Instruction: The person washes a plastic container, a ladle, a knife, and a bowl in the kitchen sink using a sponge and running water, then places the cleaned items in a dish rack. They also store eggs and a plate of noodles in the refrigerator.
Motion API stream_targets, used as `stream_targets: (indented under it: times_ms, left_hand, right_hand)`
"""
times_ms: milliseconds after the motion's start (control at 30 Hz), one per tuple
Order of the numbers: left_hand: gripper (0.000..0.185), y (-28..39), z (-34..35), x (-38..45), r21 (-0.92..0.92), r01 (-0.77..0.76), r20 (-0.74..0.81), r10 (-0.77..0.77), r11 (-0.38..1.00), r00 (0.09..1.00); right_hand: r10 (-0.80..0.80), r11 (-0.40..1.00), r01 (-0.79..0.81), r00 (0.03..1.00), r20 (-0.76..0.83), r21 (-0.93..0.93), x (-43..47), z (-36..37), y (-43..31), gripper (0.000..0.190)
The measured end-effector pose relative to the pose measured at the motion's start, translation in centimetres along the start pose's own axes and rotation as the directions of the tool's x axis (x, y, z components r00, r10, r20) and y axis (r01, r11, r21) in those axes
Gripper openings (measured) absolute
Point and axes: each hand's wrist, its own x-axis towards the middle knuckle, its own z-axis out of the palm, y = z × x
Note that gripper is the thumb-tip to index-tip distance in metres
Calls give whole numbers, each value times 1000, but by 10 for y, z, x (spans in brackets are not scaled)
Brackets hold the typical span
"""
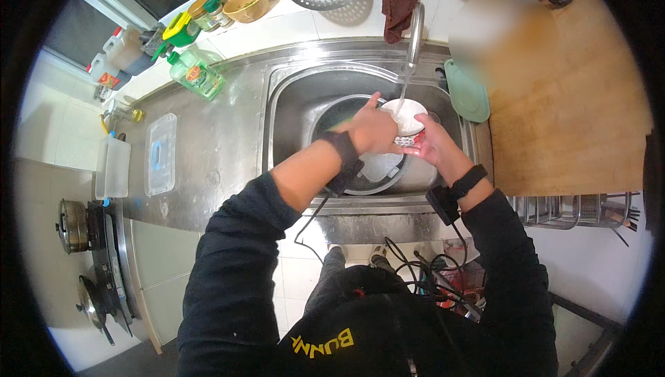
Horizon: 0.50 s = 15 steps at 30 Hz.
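A white bowl [412, 116] with a red and black pattern outside is tilted under the running metal faucet [414, 39]. My right hand [435, 142] grips its side and underside. My left hand [371, 129] lies at the bowl's left side, its fingers partly over the rim; what they touch inside is hard to see. Below both hands, a round metal basin [323, 117] stands in the steel sink [291, 91], with a translucent plastic piece [378, 165] in it. Water falls into the bowl. Both wrists wear black straps with small cabled boxes.
A green dish soap bottle [197, 76] and a clear plastic lid [161, 155] are on the left counter. A pale green plastic item [467, 91] leans at the sink's right edge, beside a wooden board [566, 133]. Black cables hang near my body. A brown cloth [400, 0] hangs behind.
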Motion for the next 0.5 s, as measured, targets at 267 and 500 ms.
stream_targets:
  times_ms: [267, 500]
  left_hand:
    - [15, -9, 16, 2, 39, -77, -240, 84, 996, 967]
    - [18, 1, 31, 3, -491, -346, -483, 81, 800, 872]
  right_hand:
    - [-51, 998, 51, 999, -6, -49, -25, 14, -30, 41]
    - [-239, 965, 247, 966, -93, 89, -33, 30, -10, 48]
